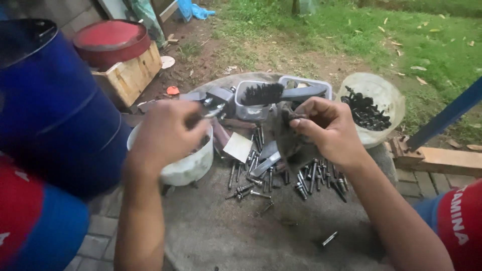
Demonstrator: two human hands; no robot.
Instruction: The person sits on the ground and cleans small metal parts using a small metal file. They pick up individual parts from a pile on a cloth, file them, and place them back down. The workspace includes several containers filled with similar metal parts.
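Two hands: both were over the middle of the frame, above a grey stone counter (261,236).
Left hand (165,133): it was curled closed around a small metal tool (213,108), only the shiny tip showed past the fingers, at the centre left of the frame.
Right hand (329,128): its fingers were pinched together on a dark dirty rag (293,145), which hung down from the fingertips just right of the centre.
Bolts (281,178): many grey metal bolts lay in a loose heap on the counter, under and between the hands; one single bolt (329,239) lay apart, lower right of the heap.
White tub (188,165): it stood on the counter directly under the left hand.
Grey tray (256,100): it was behind the hands, upper centre, with a dark brush (263,93) lying across it.
Pale bucket (374,108): upper right, it held black small parts (366,113).
Blue drum (50,110): big, at the left edge of the frame.
Red bowl (110,42): upper left, on a wooden box (130,73).
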